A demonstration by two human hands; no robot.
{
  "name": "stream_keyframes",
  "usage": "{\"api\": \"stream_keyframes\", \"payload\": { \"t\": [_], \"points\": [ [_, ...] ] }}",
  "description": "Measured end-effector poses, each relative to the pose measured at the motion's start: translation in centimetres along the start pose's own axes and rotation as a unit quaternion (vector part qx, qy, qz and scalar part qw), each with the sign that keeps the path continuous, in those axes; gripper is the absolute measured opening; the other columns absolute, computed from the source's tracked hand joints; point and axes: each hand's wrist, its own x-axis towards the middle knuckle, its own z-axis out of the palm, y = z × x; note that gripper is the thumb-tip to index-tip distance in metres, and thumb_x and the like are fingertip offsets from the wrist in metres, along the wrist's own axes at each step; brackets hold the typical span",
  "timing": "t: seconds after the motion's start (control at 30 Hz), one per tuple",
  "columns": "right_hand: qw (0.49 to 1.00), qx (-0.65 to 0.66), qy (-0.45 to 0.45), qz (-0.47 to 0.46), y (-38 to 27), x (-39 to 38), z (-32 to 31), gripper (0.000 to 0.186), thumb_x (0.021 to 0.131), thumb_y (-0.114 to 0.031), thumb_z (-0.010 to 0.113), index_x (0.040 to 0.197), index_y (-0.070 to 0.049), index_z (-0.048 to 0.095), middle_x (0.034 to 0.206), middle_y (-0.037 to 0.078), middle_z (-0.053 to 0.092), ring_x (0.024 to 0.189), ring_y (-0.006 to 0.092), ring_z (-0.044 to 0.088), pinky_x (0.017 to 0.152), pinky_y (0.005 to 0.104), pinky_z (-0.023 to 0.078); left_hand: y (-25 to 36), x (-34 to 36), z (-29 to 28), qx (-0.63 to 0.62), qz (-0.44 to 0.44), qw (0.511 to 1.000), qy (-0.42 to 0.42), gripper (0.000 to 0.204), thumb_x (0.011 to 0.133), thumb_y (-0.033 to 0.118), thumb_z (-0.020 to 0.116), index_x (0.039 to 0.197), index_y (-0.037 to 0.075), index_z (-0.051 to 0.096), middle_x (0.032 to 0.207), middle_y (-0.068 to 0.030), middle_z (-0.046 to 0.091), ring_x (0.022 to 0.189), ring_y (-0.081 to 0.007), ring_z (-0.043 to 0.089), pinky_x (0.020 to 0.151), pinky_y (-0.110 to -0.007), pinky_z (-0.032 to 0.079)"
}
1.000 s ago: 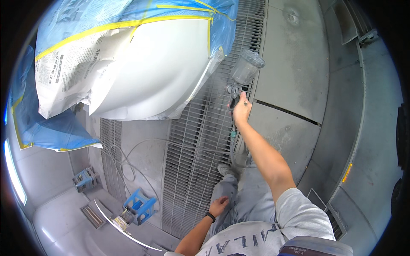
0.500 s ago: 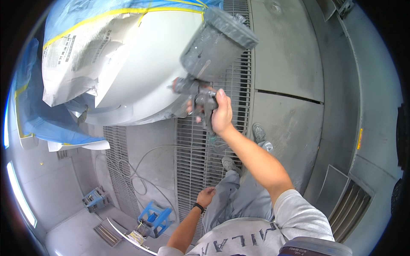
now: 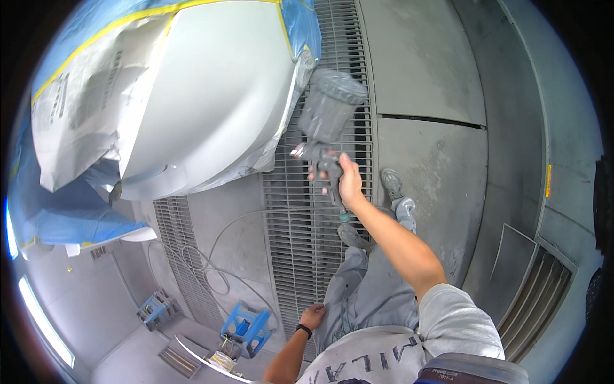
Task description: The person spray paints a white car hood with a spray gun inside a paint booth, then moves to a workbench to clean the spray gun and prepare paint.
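A grey spray gun with a cup on top (image 3: 332, 105) is in my right hand (image 3: 349, 182), fingers wrapped round its handle. Its nozzle points left, toward a shiny light-silver car body panel (image 3: 211, 96) but apart from it. Yellow tape (image 3: 137, 16), printed masking paper (image 3: 83, 96) and blue plastic film (image 3: 70, 211) border the panel. Down beside my left thigh, my left hand (image 3: 313, 316) is closed, its fingertips against the grey trousers; whether anything is in it is hidden. A black band (image 3: 304, 331) circles that wrist.
Metal floor grating (image 3: 300, 249) runs beneath the gun, past my shoes (image 3: 350, 237). A thin hose (image 3: 214, 249) loops over the floor at left. Blue step stools (image 3: 246, 328) stand at lower left, near a curved white-edged part (image 3: 204, 361). A grey wall (image 3: 518, 128) rises at right.
My right hand and the spray gun have moved away from the panel, slightly right and lower in view. The whole view has shifted a little. My left hand stays by the thigh.
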Motion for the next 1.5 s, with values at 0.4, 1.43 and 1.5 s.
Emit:
{"api": "stream_keyframes", "payload": {
  "t": [0.4,1.43,1.5],
  "points": [
    [0.979,-0.113,0.166,-0.024,-8.9,25.4,-6.0,0.062,0.106,-0.053,0.038,0.103,0.001,0.069,0.072,0.014,0.069,0.055,0.0211,0.067,0.039,0.0322,0.049,18.6,1.0,0.8,-0.215,0.052,0.975,0.000,0.039,0.099,0.034,0.064,0.127,0.007,0.068,0.118,-0.0128,0.074,0.112,-0.0237,0.070,0.094,-0.034,0.054],
    [0.541,-0.536,-0.626,-0.168,-10.6,-23.6,3.2,0.070,0.087,-0.030,0.075,0.148,-0.011,0.049,0.127,0.020,0.067,0.103,0.0402,0.069,0.085,0.0445,0.058,22.3,-14.4,4.2,-0.687,0.386,0.591,0.173,0.029,0.106,0.016,0.045,0.126,-0.001,0.057,0.126,-0.0079,0.060,0.122,-0.0211,0.057,0.107,-0.035,0.044],
    [0.519,-0.543,-0.639,-0.163,-8.6,-27.3,3.4,0.071,0.086,-0.027,0.075,0.150,-0.012,0.048,0.128,0.018,0.066,0.106,0.0393,0.068,0.086,0.0431,0.057,19.4,-15.4,6.0,-0.715,0.456,0.502,0.169,0.032,0.107,0.019,0.041,0.129,0.000,0.054,0.129,-0.0094,0.059,0.126,-0.0234,0.055,0.110,-0.040,0.041]
  ]
}}
